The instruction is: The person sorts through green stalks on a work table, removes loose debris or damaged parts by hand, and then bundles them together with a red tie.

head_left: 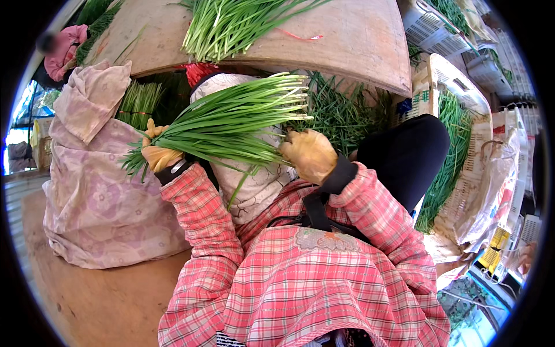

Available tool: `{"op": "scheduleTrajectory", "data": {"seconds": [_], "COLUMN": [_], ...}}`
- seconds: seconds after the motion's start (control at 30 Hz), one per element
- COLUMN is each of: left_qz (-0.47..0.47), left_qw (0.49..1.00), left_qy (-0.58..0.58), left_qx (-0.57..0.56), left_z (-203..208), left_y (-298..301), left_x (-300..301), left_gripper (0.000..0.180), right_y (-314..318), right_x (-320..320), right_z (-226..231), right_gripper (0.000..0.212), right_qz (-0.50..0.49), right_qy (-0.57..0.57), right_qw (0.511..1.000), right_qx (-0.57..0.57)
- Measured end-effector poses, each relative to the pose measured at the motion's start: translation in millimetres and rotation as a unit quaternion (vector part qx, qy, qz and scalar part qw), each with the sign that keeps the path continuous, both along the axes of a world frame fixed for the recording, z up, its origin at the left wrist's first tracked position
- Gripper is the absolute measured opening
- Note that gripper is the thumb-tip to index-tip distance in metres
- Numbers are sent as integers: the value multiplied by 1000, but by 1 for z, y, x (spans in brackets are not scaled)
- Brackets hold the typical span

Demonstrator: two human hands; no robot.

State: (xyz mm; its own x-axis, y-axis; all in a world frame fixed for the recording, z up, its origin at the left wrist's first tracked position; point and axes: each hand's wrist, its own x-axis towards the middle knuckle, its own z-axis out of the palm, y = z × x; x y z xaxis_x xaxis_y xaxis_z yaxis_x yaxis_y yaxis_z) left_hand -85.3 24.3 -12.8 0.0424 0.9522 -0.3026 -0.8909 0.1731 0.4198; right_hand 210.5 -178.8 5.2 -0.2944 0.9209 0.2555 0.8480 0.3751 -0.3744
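A large bunch of garlic chives (231, 118) lies across above my lap, green leaves to the left and pale stem ends to the right. My left hand (159, 149), in a tan glove, is wrapped round the leafy end. At the lower right edge of the bunch, my gloved right hand (310, 155) has its fingers curled in a pinch on a few stems; the fingertips are partly hidden. A loose leaf (240, 188) hangs below the bunch.
Another pile of chives (231, 26) and a red tie (300, 36) lie on the wooden board (347, 40) ahead. Banded bunches (140, 104) stand behind a cloth-covered heap (110, 191) at left. Loose greens (347, 115) lie beneath the board. A white crate (462, 87) stands right; a person (62, 52) sits far left.
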Motion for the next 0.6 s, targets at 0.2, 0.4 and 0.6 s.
{"op": "scheduleTrajectory", "data": {"seconds": [0.2,0.4,0.6], "left_qz": [-6,-13,20], "left_qw": [1000,1000,998], "left_qy": [-8,-5,-46], "left_qx": [8,-9,-30], "left_z": [-12,-24,-1], "left_y": [4,9,2], "left_x": [-2,-13,0], "left_gripper": [24,26,23], "right_y": [-61,-50,2], "right_x": [57,26,-45], "right_z": [-27,13,12], "right_gripper": [4,6,14], "right_qz": [-125,-124,-124], "right_qy": [-149,-8,-98], "right_qw": [976,992,977], "right_qx": [-96,1,144]}}
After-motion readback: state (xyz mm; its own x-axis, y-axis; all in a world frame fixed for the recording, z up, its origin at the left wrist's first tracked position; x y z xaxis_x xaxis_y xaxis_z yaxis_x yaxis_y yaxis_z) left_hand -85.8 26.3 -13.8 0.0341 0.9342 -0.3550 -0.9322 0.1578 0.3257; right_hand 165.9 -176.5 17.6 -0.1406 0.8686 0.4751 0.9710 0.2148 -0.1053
